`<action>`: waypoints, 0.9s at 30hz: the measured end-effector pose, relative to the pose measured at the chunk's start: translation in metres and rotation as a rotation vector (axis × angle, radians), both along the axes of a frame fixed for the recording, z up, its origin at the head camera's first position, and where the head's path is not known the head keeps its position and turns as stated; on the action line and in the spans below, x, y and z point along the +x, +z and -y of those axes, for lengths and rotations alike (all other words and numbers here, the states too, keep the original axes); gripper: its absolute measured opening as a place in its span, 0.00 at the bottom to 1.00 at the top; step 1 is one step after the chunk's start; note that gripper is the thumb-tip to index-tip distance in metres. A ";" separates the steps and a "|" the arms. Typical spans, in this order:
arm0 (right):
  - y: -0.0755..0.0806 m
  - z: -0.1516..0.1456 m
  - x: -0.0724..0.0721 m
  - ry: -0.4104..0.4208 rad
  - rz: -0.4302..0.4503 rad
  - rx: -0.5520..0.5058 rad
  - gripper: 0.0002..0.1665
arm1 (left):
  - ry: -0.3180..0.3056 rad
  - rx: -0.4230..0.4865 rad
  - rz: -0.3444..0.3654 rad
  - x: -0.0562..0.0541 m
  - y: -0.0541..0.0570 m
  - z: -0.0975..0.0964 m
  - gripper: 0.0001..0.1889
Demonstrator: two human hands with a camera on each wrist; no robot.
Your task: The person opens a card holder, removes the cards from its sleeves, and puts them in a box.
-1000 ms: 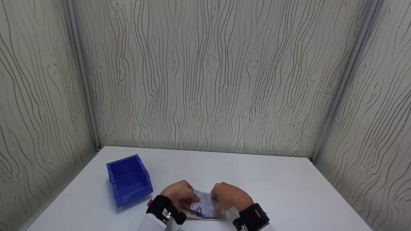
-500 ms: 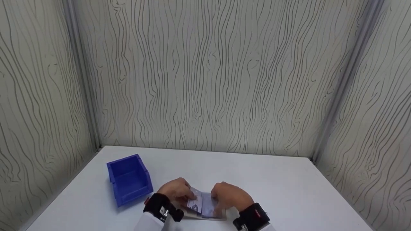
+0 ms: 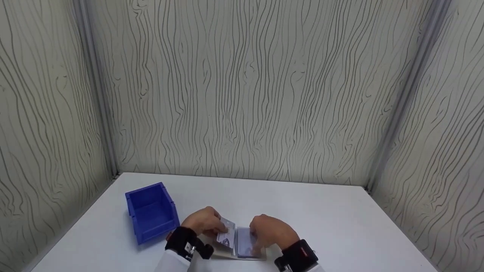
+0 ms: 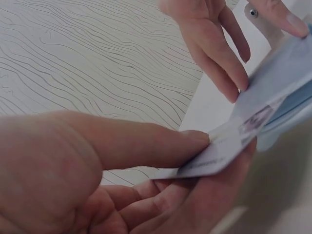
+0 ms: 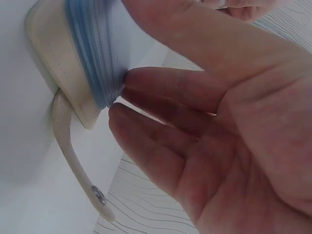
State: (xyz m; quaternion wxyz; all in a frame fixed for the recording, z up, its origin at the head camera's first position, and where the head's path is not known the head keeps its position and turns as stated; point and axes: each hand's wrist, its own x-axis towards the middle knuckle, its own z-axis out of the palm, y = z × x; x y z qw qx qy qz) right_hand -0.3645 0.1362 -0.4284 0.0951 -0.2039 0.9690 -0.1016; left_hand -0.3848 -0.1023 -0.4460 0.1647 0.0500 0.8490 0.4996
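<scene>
A card holder point(image 3: 245, 243) with a cream cover point(image 5: 56, 53) and a stack of clear bluish sleeves point(image 5: 95, 53) lies spread on the white table. My left hand point(image 3: 204, 222) pinches a printed card point(image 4: 209, 158), thumb on top and fingers beneath, tilted up at the holder's left side. Whether the card is inside a clear sleeve I cannot tell. My right hand point(image 3: 275, 232) grips the sleeve stack at its edges, with fingertips along one end and the thumb at the other. A cream strap point(image 5: 68, 141) with a metal snap sticks out from the cover.
A blue plastic bin point(image 3: 151, 215) stands on the table point(image 3: 317, 211) to the left, beyond my left hand. Panels with a wood-grain pattern point(image 3: 242, 94) enclose the back and both sides. Black camera bands point(image 3: 300, 257) sit on both wrists.
My left hand has moved left with the printed card, swinging it off the sleeve stack and leaving a gap between them. My right hand keeps its grip in place.
</scene>
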 end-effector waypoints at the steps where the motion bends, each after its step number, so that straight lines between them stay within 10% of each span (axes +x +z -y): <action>1: 0.000 0.000 0.001 0.000 -0.001 0.000 0.21 | 0.003 0.000 -0.001 0.000 0.000 0.000 0.09; 16: -0.001 -0.002 -0.003 -0.043 0.027 0.003 0.25 | 0.073 -0.021 -0.011 -0.001 0.016 0.019 0.27; 27: 0.000 -0.004 0.002 -0.030 0.015 -0.033 0.20 | 0.204 -0.145 -0.208 0.011 0.047 0.054 0.17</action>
